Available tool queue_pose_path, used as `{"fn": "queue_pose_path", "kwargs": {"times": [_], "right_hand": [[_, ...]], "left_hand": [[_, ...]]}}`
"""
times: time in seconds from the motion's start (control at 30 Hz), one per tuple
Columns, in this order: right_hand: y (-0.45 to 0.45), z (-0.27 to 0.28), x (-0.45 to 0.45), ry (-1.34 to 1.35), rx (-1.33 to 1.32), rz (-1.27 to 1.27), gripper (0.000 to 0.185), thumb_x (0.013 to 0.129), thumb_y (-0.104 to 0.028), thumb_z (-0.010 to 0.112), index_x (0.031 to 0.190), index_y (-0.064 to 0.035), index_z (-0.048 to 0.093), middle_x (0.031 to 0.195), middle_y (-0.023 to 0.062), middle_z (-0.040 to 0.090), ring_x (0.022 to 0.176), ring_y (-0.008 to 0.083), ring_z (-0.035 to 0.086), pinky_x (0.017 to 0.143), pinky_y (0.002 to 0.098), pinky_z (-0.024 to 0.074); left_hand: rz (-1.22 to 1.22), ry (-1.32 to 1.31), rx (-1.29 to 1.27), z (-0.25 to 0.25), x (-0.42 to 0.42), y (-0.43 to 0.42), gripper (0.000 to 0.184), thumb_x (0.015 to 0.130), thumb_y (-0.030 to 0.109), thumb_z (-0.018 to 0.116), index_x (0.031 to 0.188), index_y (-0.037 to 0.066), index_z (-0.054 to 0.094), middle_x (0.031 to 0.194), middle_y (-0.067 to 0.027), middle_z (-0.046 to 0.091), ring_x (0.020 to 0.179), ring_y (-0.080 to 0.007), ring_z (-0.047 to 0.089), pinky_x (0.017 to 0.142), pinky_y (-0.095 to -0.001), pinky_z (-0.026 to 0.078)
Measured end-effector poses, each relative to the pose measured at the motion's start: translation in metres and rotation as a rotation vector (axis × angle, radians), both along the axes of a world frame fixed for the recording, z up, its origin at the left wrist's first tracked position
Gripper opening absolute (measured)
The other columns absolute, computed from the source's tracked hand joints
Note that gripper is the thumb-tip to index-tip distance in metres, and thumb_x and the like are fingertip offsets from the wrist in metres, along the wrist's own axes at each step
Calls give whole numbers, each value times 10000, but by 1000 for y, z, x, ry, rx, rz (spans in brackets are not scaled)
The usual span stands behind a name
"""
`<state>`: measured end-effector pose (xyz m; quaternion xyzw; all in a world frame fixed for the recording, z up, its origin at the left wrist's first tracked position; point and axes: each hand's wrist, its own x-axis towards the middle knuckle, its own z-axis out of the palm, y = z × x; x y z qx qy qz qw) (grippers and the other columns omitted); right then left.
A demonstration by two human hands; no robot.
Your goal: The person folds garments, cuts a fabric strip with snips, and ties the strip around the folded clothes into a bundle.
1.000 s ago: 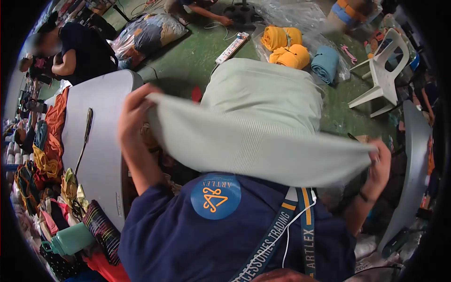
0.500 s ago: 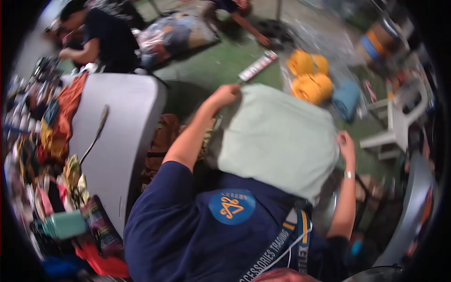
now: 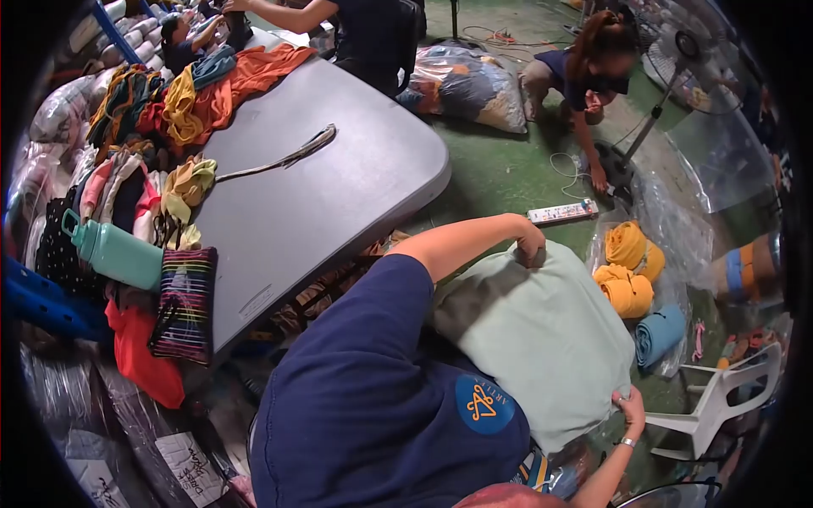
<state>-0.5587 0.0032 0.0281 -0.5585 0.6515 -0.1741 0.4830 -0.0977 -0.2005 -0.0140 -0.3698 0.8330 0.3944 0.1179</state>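
A wide pale green cloth (image 3: 542,330) is spread in front of my body, softly creased, its left part in shadow. My left hand (image 3: 531,241) reaches across to its far edge, fingers curled closed on the fabric. At the right edge, near the lower corner, my right hand (image 3: 629,406) pinches the cloth between thumb and fingers. A band shows on my right wrist. What lies beneath the cloth is hidden.
Left, a grey table (image 3: 339,182) bears clothes, a strap (image 3: 288,157), a teal bottle (image 3: 118,254) and a striped pouch (image 3: 184,305). Beyond the cloth are a power strip (image 3: 561,212), yellow rolls (image 3: 625,289), a blue roll (image 3: 659,336) and a white chair (image 3: 720,415). A person crouches by a fan (image 3: 622,169).
My view has swung left, so everything sits farther right in it. Both hands still hold the cloth. The crouching person shows more fully.
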Motion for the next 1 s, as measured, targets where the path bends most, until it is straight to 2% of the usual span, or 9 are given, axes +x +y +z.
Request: {"fn": "queue_pose_path", "kwargs": {"times": [0.17, 0.23, 0.37, 0.4, 0.5, 0.53, 0.6, 0.67, 1.0], "right_hand": [[11, 39, -12, 96, -38, 115, 258, 613, -55, 681, 841, 11, 580, 711, -8, 559, 653, 86, 474, 616, 239, 405], [9, 69, -24, 161, -139, 69, 245, 597, -61, 667, 819, 3, 587, 673, -9, 541, 648, 94, 465, 620, 254, 398], [-31, 113, -97, 582, -541, 13, 400, 700, -192, 621, 1047, -11, 539, 957, 141, 557, 869, 193, 525, 778, 327, 407], [-33, 158, -70, 698, -394, -53, 372, 738, -151, 562, 1074, 5, 520, 1004, 143, 556, 921, 207, 522, 806, 321, 399], [-41, 197, -92, 762, -885, 22, 407, 743, -24, 461, 1148, 13, 476, 1126, 132, 532, 1047, 225, 487, 913, 279, 328], [-32, 211, -74, 724, -986, 64, 434, 716, 13, 446, 1149, 7, 477, 1141, 135, 525, 1046, 226, 499, 891, 287, 353], [-6, 218, -46, 729, -887, -95, 446, 689, 45, 429, 1128, -1, 491, 1128, 146, 529, 1002, 229, 530, 850, 294, 386], [28, 200, -15, 765, -1006, -106, 438, 649, 71, 410, 1068, -2, 514, 1059, 149, 554, 934, 239, 557, 803, 289, 410], [162, 22, 77, 747, -636, -73, 336, 530, 74, 525, 851, -21, 495, 870, 133, 510, 844, 325, 500, 722, 385, 407]], "left_hand": [[-139, -108, -41, 48, 11, -1, 570, 541, 340, 744, 1001, 40, 594, 913, -111, 612, 820, -235, 561, 725, -359, 437], [-50, -104, -103, 97, 17, -2, 418, 581, 340, 726, 920, 109, 643, 755, -88, 622, 709, -217, 567, 660, -352, 447], [-22, 24, -763, 188, 22, -4, 311, 585, 253, 635, 832, 63, 636, 759, -146, 606, 709, -305, 583, 653, -389, 456], [-38, 118, -922, 200, 24, -11, 294, 573, 238, 631, 802, 53, 627, 739, -158, 598, 708, -310, 583, 638, -392, 457], [-2, 358, -1146, 234, 29, -12, 202, 605, 8, 546, 797, 51, 586, 756, -125, 569, 748, -319, 546, 659, -391, 424], [125, 345, -1015, 250, 33, 9, 410, 575, 58, 601, 982, 103, 599, 808, -209, 583, 752, -327, 564, 673, -388, 438], [157, 339, -1133, 252, 40, 29, 263, 660, 15, 524, 915, 56, 573, 725, -187, 559, 646, -308, 533, 582, -372, 408], [148, 368, -1256, 235, 42, 57, 268, 593, -63, 509, 836, 46, 541, 795, -109, 532, 776, -316, 521, 667, -384, 404], [351, 261, -610, 41, 68, 185, 194, 575, -91, 454, 733, 20, 446, 633, -143, 457, 667, -345, 488, 584, -388, 383]]}}
